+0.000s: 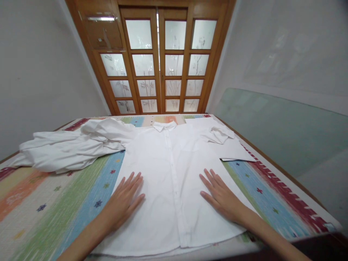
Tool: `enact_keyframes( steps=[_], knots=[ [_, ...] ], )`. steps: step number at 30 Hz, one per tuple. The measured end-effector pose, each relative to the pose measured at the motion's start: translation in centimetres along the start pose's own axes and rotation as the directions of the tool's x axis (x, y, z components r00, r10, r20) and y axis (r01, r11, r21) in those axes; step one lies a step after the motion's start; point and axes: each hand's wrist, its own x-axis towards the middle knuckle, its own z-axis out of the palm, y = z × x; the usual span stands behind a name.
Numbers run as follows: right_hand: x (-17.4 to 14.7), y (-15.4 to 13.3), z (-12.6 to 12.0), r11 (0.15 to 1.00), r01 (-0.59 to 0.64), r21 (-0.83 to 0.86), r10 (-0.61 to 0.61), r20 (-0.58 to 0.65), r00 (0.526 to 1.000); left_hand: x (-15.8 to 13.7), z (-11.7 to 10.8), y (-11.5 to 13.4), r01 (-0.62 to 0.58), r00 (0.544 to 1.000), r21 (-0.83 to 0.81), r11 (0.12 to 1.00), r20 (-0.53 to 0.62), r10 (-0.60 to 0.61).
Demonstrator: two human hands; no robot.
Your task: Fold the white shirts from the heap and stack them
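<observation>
A white button-up shirt (pixel 157 203) lies front side up in the middle, its collar pointing away from me and its hem towards me. My left hand (pixel 126 199) rests on the shirt's left edge with fingers stretched out. On the right side of the shirt lies my right hand (pixel 219 195), palm down and fingers slightly spread. Neither hand grips the cloth. Left of the shirt is a crumpled heap of white cloth (pixel 73 145). By the right sleeve, which is bunched up, a flat white piece (pixel 241 154) lies partly under the shirt.
A colourful striped cover (pixel 81 203) spreads over the surface beneath the shirt. Beyond its far edge stand wooden doors (pixel 160 72) with patterned glass panes. A pale green panel (pixel 272 127) runs along the right side, against the wall (pixel 299 47).
</observation>
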Motion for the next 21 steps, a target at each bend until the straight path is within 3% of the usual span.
enact_keyframes(
  steps=[4,9,13,16,18,21],
  knots=[
    [-2.9,0.9,1.3,0.988,-0.138,-0.073,0.141,0.031,0.99,0.8,0.0,2.1,-0.048,0.998,-0.059,0.997,0.034,0.05],
    [-6.3,2.3,1.7,0.925,-0.356,-0.13,0.349,-0.071,0.934,0.2,0.5,1.7,-0.046,0.999,-0.084,0.995,0.016,0.047],
    [-6.7,3.3,0.8,0.909,-0.403,-0.102,0.388,-0.142,0.911,1.0,0.4,1.4,-0.018,1.0,-0.1,0.995,0.022,0.02],
    [-6.6,4.0,-0.7,0.853,-0.512,-0.1,0.489,-0.183,0.853,2.8,-0.1,2.1,-0.03,0.999,-0.14,0.99,0.039,0.036],
    [-6.5,4.4,-1.6,0.813,-0.574,-0.094,0.559,-0.149,0.816,4.7,-0.5,3.1,-0.067,0.997,-0.183,0.981,0.031,0.074],
    [-6.4,4.6,-2.5,0.814,-0.578,-0.064,0.575,-0.05,0.816,8.5,-0.9,5.0,-0.126,0.991,-0.24,0.963,0.022,0.135]
  ],
)
